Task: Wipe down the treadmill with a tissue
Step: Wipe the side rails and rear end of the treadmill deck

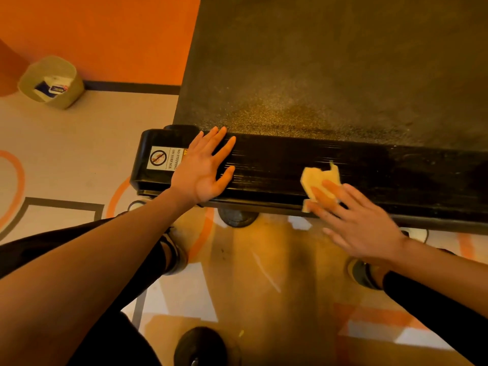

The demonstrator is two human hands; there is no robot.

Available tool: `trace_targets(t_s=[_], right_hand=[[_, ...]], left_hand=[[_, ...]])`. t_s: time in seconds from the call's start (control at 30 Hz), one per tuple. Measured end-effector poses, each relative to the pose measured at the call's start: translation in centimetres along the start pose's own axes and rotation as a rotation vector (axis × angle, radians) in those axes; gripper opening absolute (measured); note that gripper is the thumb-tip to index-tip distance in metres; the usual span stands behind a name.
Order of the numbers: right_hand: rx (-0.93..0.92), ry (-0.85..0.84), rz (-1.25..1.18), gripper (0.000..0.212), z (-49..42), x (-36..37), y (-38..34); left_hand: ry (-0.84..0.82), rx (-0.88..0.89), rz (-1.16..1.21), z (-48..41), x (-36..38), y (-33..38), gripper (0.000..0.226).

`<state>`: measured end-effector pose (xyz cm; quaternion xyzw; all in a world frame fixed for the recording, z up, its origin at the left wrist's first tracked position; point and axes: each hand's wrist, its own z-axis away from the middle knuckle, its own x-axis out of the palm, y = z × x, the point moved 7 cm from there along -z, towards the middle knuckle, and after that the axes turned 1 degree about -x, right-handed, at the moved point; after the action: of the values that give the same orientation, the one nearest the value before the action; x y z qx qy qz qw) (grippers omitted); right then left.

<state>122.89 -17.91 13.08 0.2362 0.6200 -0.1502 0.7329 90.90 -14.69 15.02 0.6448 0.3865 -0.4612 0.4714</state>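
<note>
The treadmill's dark belt (330, 62) fills the upper right. Its glossy black rear end cover (277, 165) runs across the middle of the view. My left hand (203, 170) rests flat on the cover's left part, fingers straight and spread, beside a white warning sticker (162, 158). My right hand (353, 217) presses a crumpled pale tissue (317, 178) onto the cover's near edge with straight fingers. The tissue's far part sticks out beyond my fingertips.
A beige waste bin (51, 81) with scraps inside stands on the floor at the left, against an orange wall (100, 30). My shoes (174, 249) stand on the patterned floor below the treadmill. A dark round object (203, 347) lies at the bottom.
</note>
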Motion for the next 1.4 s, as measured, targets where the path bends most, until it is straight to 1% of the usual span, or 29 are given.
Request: trace_targets(t_s=[0.07, 0.17, 0.23, 0.33, 0.4, 0.47, 0.57, 0.67, 0.77, 0.9, 1.03, 1.17, 1.27, 1.33, 1.4], right_hand=[[-0.045, 0.057, -0.042, 0.065, -4.4, -1.1, -3.9], [-0.029, 0.083, -0.075, 0.066, -9.2, -1.8, -7.6], [-0.032, 0.094, -0.067, 0.066, -9.0, -1.9, -7.1], [-0.03, 0.08, -0.03, 0.066, -4.2, -0.7, -3.6], [0.018, 0.055, -0.009, 0.068, -0.2, 0.3, -0.6], [0.061, 0.025, 0.012, 0.068, 1.9, 0.6, 0.8], [0.081, 0.036, -0.029, 0.069, 0.2, 0.0, -0.7], [0.07, 0.115, -0.123, 0.072, -3.7, -1.3, -3.6], [0.078, 0.135, -0.176, 0.072, -4.7, -1.6, -4.1], [0.021, 0.043, -0.074, 0.07, -1.6, -0.7, -1.8], [0.022, 0.031, -0.054, 0.069, -0.1, -0.5, -0.9], [-0.045, 0.123, -0.042, 0.064, -5.4, -1.9, -4.5], [-0.084, 0.104, -0.024, 0.067, -8.6, -1.6, -6.7], [-0.09, 0.085, -0.011, 0.069, -7.1, -0.9, -5.3], [-0.093, 0.047, 0.027, 0.07, -3.7, -0.1, -2.6]], left_hand=[[-0.004, -0.001, 0.001, 0.0, -0.1, 0.1, 0.066], [-0.013, 0.0, -0.007, -0.1, 0.0, 0.0, 0.067], [-0.016, -0.003, -0.012, 0.0, 0.0, -0.1, 0.067], [-0.005, -0.002, 0.004, 0.1, 0.0, -0.1, 0.066], [0.002, 0.001, 0.015, 0.0, -0.1, 0.0, 0.065], [0.0, -0.001, 0.01, 0.0, -0.1, 0.0, 0.066], [-0.003, -0.005, 0.004, 0.1, -0.1, 0.0, 0.066], [-0.013, -0.006, 0.005, 0.1, -0.2, 0.0, 0.067], [-0.014, -0.003, 0.014, 0.1, -0.2, 0.1, 0.066], [0.0, 0.001, 0.013, 0.1, -0.2, 0.1, 0.066], [-0.001, -0.006, 0.013, 0.0, -0.1, 0.2, 0.066], [-0.004, -0.006, 0.004, 0.0, -0.1, 0.1, 0.066], [-0.012, -0.009, -0.005, 0.0, 0.0, 0.1, 0.066], [-0.015, -0.011, 0.0, 0.0, 0.0, 0.1, 0.066], [-0.009, -0.007, 0.009, 0.0, 0.0, 0.0, 0.066]])
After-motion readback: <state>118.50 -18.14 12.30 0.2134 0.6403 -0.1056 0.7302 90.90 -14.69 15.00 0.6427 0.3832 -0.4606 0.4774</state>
